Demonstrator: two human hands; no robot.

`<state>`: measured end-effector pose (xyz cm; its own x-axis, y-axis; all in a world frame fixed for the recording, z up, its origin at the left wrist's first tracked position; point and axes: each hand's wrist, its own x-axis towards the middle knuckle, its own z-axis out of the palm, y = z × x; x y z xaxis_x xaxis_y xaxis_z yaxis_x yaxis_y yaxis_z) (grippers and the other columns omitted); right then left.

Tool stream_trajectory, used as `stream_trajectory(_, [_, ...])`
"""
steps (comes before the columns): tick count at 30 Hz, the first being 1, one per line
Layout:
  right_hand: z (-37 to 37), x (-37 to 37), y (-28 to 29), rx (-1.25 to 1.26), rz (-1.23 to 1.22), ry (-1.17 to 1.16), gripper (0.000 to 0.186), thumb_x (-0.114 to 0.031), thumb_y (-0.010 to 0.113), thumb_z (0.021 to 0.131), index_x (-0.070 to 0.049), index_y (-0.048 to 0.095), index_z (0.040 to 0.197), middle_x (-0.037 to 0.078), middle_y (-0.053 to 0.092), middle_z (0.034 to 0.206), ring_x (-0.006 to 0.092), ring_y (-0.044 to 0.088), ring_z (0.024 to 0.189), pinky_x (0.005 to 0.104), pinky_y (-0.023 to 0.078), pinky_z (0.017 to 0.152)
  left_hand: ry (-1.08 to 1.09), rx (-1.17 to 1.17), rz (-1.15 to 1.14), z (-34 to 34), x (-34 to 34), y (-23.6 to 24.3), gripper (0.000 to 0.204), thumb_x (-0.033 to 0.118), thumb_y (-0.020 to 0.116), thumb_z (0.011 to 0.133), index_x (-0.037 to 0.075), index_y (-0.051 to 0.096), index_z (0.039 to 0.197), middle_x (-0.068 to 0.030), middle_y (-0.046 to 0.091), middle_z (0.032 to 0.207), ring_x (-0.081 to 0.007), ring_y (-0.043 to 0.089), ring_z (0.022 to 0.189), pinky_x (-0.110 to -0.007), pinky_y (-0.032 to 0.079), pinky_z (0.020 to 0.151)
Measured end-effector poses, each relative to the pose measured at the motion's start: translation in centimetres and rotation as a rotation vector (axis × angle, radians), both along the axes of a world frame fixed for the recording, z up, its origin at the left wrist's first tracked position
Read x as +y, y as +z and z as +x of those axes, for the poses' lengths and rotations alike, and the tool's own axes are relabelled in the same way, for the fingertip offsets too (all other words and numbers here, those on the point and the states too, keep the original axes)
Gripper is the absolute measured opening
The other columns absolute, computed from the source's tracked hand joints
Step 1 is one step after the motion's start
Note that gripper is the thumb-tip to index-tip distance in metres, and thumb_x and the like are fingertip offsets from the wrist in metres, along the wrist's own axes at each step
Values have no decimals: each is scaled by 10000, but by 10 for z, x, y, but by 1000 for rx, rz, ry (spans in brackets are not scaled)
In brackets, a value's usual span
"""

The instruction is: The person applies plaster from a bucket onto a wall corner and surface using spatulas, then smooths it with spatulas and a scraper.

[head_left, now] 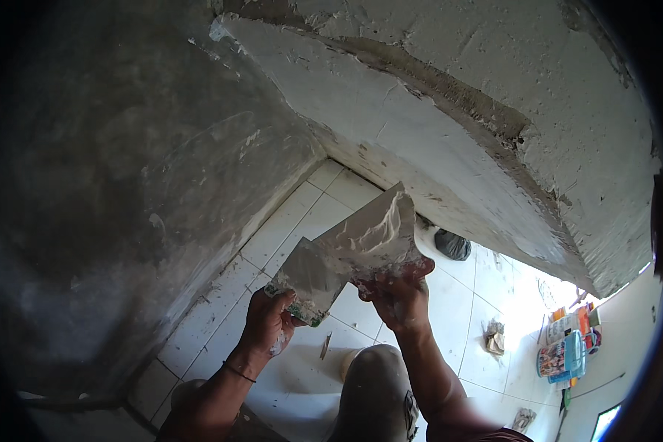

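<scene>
My left hand (269, 318) is closed on a putty knife (306, 275) with a flat grey blade, smeared near its grip. Closed too, my right hand (399, 295) holds a wider putty knife (372, 227) whose blade carries a layer of pale wet filler (379, 234). The two blades meet or overlap at their inner edges, in front of my body and above the floor. White smears mark the fingers of both hands. My fingers hide most of the two handles.
A dark grey wall (125, 184) rises at left; a pale, partly coated wall (390, 110) with a rough brown strip runs along the right. On the white tiled floor (449, 309) lie a dark plastic bag (451, 244) and a crumpled scrap (494, 337). Colourful buckets (563, 357) stand far right.
</scene>
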<state>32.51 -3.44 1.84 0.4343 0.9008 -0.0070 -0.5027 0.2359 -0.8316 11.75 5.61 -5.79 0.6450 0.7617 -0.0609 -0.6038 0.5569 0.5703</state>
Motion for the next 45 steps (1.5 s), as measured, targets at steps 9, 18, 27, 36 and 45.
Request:
stream_trajectory(9, [-19, -7, -10, -1063, 92, 152, 84, 2, 579, 936, -38, 632, 885, 76, 654, 806, 204, 626, 696, 351, 483, 620, -116, -123, 66, 0, 6, 22, 446, 124, 633, 949, -68, 517, 1335, -144, 674, 1195, -187, 702, 1005, -268, 590, 724])
stream_trajectory(18, [17, -35, 3, 107, -201, -33, 438, -66, 608, 908, -24, 520, 1334, 163, 663, 1202, 336, 709, 967, 472, 594, 731, 365, 178, 648, -17, 29, 11, 423, 146, 575, 1020, -48, 554, 1396, -100, 680, 1195, -104, 594, 1016, -282, 483, 908])
stream_trajectory(27, [-26, 7, 13, 286, -252, -14, 314, -104, 611, 900, -15, 589, 1200, 97, 699, 1100, 253, 648, 1052, 346, 518, 933, 415, 335, 1091, -19, 23, 36, 435, -24, 452, 997, 18, 591, 1407, -182, 575, 1469, -319, 446, 1453, -433, 338, 1211])
stream_trajectory(36, [-42, 1, 19, 375, -156, -35, 305, -107, 583, 908, -22, 587, 1200, 83, 685, 1096, 229, 638, 997, 322, 518, 902, 455, 459, 1135, -21, 43, 10, 595, -176, 458, 869, 78, 619, 1381, -144, 604, 1440, -338, 456, 1442, -453, 337, 1225])
stream_trajectory(45, [-113, -13, 80, 399, 198, 112, 499, -44, 592, 834, 8, 517, 1325, 165, 623, 1235, 316, 621, 1090, 452, 537, 928, 364, 652, 1178, -13, 43, -55, 447, -48, 524, 955, 103, 631, 1362, -206, 668, 1301, -356, 624, 1252, -422, 527, 1026])
